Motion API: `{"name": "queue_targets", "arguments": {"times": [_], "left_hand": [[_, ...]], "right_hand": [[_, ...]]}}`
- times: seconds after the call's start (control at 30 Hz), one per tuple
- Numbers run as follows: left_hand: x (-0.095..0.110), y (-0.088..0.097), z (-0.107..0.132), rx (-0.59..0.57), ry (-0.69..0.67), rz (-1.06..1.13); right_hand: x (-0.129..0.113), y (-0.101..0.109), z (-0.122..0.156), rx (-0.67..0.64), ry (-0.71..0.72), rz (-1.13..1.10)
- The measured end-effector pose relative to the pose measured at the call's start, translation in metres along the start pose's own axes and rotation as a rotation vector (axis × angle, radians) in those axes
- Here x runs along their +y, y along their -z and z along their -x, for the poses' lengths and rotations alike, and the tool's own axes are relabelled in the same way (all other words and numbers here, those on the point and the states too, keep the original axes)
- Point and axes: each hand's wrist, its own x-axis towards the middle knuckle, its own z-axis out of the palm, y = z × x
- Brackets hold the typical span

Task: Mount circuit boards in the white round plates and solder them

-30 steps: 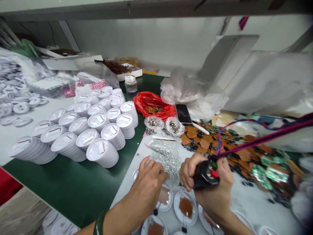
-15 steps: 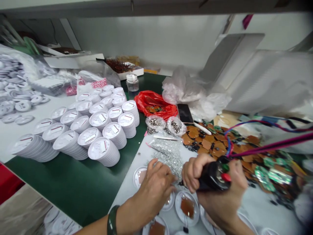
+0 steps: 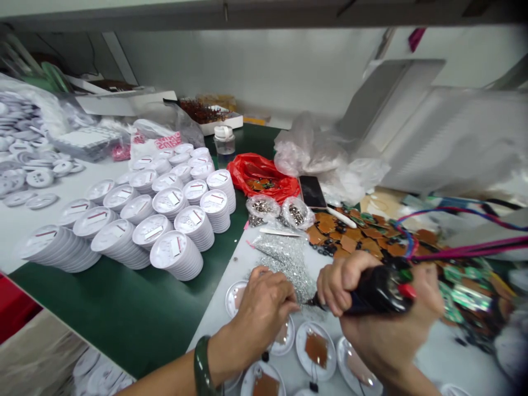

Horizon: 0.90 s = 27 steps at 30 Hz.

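The right hand (image 3: 385, 324) wraps closed around a black handheld power tool (image 3: 379, 290), its grip pressed tight on the body, with a red button at the rear end and pink and blue cables running off to the right. The tool's thin metal tip sits just beside the fingertips (image 3: 289, 294) of the left hand (image 3: 262, 313), at the edge of a heap of small silver parts (image 3: 286, 264) in clear plastic. Those left fingers are bunched together, but whatever they may pinch is hidden. A green bangle (image 3: 202, 366) circles the left wrist. Below both hands lie white round discs (image 3: 315, 351), several carrying a brown square pad, on a white tabletop (image 3: 424, 352). Further right spread brown squares (image 3: 350, 236) and green circuit boards (image 3: 466, 297). Two small bags of metal studs (image 3: 262, 208) sit beyond the silver heap, next to a red plastic bag (image 3: 258, 177) and a dark phone (image 3: 312, 192). To the left, on a green mat (image 3: 124, 313), stand stacks of white discs (image 3: 177, 256), each with a small label and red line; their print is too small to read. A white bag (image 3: 155, 144) behind them shows pink lettering, also unreadable.
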Motion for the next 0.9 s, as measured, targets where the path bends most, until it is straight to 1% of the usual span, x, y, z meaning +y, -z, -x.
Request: {"name": "queue_targets", "arguments": {"times": [0.13, 0.3, 0.43, 0.57, 0.67, 0.77, 0.83, 0.9], "left_hand": [[0.002, 0.0, 0.002, -0.007, -0.014, 0.014], [0.006, 0.005, 0.006, 0.001, -0.025, 0.048], [0.005, 0.009, 0.009, 0.017, -0.042, 0.145], [0.004, 0.011, 0.013, 0.042, -0.008, 0.272], [0.005, 0.017, 0.017, 0.051, 0.019, 0.293], [0.007, 0.025, 0.03, 0.0, -0.021, 0.156], [0.006, 0.029, 0.043, 0.0, -0.092, -0.015], [0.003, 0.029, 0.057, 0.012, -0.184, -0.166]], "right_hand": [[-0.001, -0.002, 0.0, -0.008, 0.009, 0.0], [0.002, -0.006, 0.0, -0.027, 0.002, -0.02], [0.002, -0.01, 0.001, -0.037, 0.004, -0.027], [-0.001, -0.014, 0.002, -0.04, -0.003, -0.04], [-0.003, -0.017, 0.003, -0.084, -0.029, -0.047], [-0.001, -0.021, 0.004, -0.114, -0.056, -0.042], [0.005, -0.024, 0.006, -0.131, -0.066, -0.032], [0.014, -0.025, 0.008, -0.145, -0.088, -0.036]]}}
